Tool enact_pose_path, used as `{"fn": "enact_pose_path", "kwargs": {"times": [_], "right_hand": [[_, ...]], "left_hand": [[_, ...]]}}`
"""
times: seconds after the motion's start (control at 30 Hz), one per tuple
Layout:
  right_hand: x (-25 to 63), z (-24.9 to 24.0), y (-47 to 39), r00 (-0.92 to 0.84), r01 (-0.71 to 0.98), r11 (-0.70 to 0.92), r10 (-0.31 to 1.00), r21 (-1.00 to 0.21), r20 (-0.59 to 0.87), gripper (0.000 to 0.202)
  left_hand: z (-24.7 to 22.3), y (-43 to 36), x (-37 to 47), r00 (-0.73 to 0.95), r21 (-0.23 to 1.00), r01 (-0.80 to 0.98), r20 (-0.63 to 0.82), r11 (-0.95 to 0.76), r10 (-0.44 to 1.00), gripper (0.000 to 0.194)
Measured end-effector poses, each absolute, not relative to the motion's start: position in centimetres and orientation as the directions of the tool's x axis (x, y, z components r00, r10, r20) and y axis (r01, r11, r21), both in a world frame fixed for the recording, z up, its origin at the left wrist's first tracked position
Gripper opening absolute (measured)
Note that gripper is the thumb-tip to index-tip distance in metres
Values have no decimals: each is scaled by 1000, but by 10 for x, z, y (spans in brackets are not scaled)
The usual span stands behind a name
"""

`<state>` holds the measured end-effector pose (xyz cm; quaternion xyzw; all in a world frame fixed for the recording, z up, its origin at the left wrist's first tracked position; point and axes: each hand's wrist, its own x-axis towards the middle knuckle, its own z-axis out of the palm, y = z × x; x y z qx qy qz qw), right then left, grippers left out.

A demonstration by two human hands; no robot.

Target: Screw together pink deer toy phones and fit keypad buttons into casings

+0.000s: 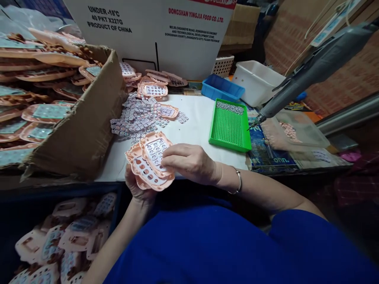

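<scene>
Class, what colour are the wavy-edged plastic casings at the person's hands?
The wavy-edged plastic casings are pale peach-orange, shown best in the head view.

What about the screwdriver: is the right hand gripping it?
No, the right hand touches the upper pink shell, while the screwdriver stands apart, farther right.

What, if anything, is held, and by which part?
The left hand holds peach shells from beneath, at their lower left edge; the right hand touches the right side of the top shell.

Peach plastic shell with wavy rim (154, 136), pale rubbery button sheet (155, 151) lying inside its recess; tilted, partly overlapping peach plastic shell with rows of oval holes (147, 172), also tilted.
</scene>
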<state>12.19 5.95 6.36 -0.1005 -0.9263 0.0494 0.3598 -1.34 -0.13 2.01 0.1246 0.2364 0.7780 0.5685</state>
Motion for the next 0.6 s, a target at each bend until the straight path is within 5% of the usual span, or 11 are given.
{"fn": "enact_pose_path", "kwargs": {"times": [0.1, 0.33, 0.6], "right_hand": [[122, 64, 62, -726, 184, 976, 214, -116, 654, 25], [125, 73, 63, -899, 140, 983, 178, -123, 401, 23], [131, 81, 53, -939, 172, 985, 164, -1, 302, 46]], "left_hand": [[18, -1, -13, -329, 503, -829, -84, -245, 941, 86], [19, -1, -12, -332, 490, -837, -98, -245, 938, 81], [15, 0, -15, -320, 509, -829, -94, -231, 943, 88]]}}
